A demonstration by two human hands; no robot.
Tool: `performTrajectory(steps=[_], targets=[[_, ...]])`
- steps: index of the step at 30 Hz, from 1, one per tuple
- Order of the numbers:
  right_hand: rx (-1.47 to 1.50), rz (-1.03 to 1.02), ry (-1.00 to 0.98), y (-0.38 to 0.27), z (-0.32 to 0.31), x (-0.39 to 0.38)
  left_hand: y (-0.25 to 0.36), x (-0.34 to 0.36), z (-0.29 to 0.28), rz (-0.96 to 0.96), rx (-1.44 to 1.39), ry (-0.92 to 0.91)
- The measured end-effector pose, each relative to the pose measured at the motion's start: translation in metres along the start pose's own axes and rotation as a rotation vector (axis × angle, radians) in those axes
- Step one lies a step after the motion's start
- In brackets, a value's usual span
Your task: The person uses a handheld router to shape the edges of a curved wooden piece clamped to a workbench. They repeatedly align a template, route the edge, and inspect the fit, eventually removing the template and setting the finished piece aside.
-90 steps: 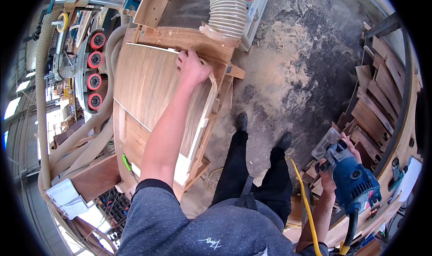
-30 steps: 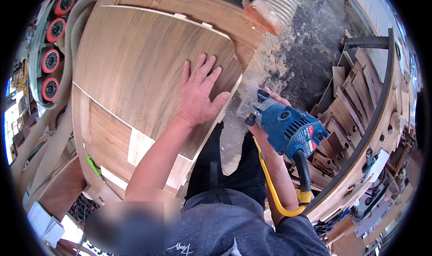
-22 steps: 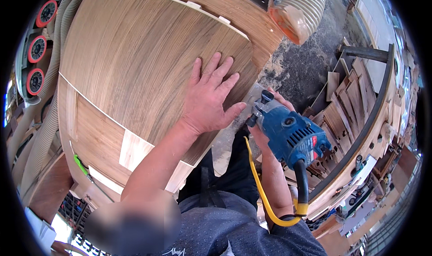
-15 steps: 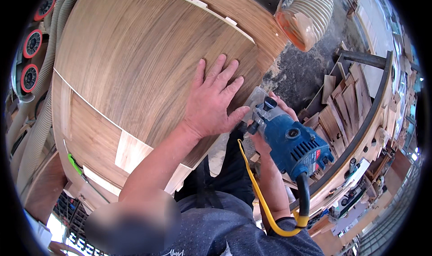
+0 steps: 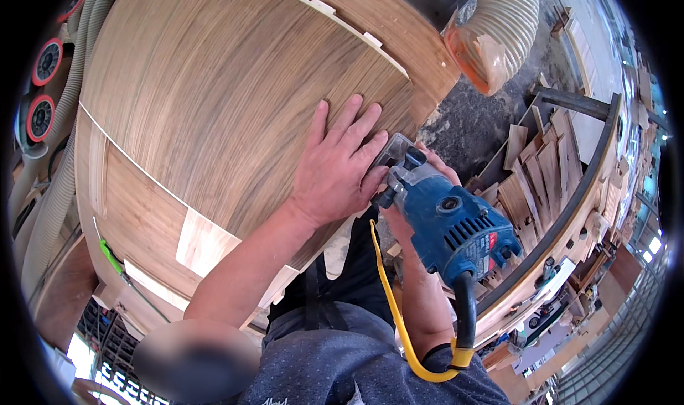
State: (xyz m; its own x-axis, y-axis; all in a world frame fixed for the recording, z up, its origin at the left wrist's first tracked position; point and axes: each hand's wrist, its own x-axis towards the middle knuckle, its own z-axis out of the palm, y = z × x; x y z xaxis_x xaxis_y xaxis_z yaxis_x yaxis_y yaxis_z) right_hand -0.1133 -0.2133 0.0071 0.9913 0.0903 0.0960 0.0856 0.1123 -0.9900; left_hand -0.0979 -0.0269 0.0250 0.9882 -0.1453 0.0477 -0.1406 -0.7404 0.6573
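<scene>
A wide wood-grain panel (image 5: 214,99) lies on the workbench. My left hand (image 5: 335,163) rests flat on it near its right edge, fingers spread and nothing held. At that edge my right hand (image 5: 439,164) is wrapped round a blue trim router (image 5: 456,223) with a clear base and black knobs. The base overlaps the panel's edge, beside my left thumb. Most of my right hand is hidden behind the router's body. A black and yellow power cord (image 5: 399,312) loops from its end toward my body.
Beyond the panel a ribbed dust hose (image 5: 509,27) ends near a corner. Wood offcuts (image 5: 531,184) are heaped at the right, inside a curved dark edge (image 5: 570,223). A green-handled tool (image 5: 110,257) lies at the lower left, and more hoses (image 5: 60,163) hang farther left.
The router in my right hand has moved left, farther over the panel's edge and closer to my left thumb. My left hand stays flat on the panel. The view has shifted a little.
</scene>
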Motion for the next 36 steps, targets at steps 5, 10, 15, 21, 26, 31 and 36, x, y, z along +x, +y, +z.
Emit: performTrajectory(steps=[5,10,15,21,26,31,36], targets=[[-0.018,0.022,-0.03,0.0,0.0,0.005,0.0,0.0,0.002,-0.016,-0.001,0.004],[0.145,0.135,0.042,-0.002,-0.004,0.004,0.002,0.001,0.002,-0.02,-0.006,-0.021],[-0.163,-0.043,-0.032,-0.003,-0.003,0.017,0.002,0.0,0.002,-0.027,-0.009,-0.016],[-0.314,-0.068,-0.048,-0.003,-0.007,0.027,0.001,0.0,0.002,0.002,0.014,0.001],[-0.503,-0.038,-0.108,0.009,-0.017,0.042,-0.001,-0.004,0.004,0.039,0.067,0.07],[-0.576,0.031,-0.136,0.007,-0.027,0.054,0.004,0.0,0.006,0.089,0.11,0.096],[-0.075,0.068,0.032,-0.023,-0.072,0.034,-0.002,-0.005,0.013,0.074,0.128,0.1]])
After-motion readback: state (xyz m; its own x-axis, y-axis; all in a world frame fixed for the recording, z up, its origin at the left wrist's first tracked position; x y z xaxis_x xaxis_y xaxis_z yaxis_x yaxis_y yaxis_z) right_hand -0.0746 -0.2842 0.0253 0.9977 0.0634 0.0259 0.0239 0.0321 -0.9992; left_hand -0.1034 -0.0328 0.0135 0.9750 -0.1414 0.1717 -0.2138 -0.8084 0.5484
